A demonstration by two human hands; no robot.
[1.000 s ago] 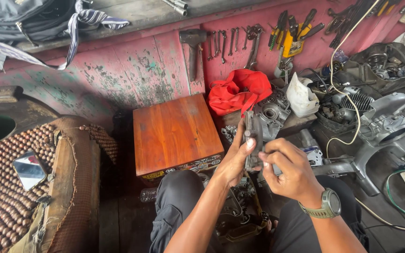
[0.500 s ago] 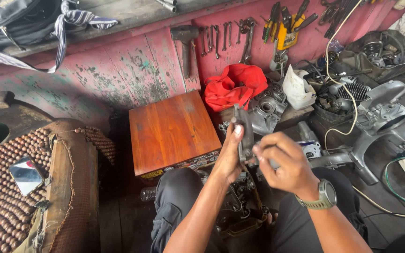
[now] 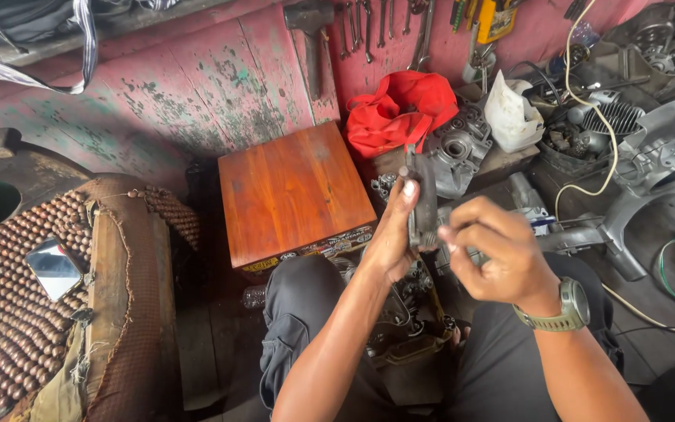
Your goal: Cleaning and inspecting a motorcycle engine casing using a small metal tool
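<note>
My left hand grips a dark grey metal engine part, held upright in front of me with the thumb along its top. My right hand, with a green watch on the wrist, is pinched at the part's right side near its lower end; what its fingertips hold is too small to tell. Both hands hover above my knees and a greasy engine block on the floor between my legs.
A brown wooden box stands just left of my hands. Behind lie a red cloth, grey engine casings, a white cable, and tools hanging on the pink wall. A beaded seat cover with a phone is at left.
Both hands have lifted the metal part slightly and drawn it closer to me. The right hand has shifted from under the part to its right side, fingers pinched.
</note>
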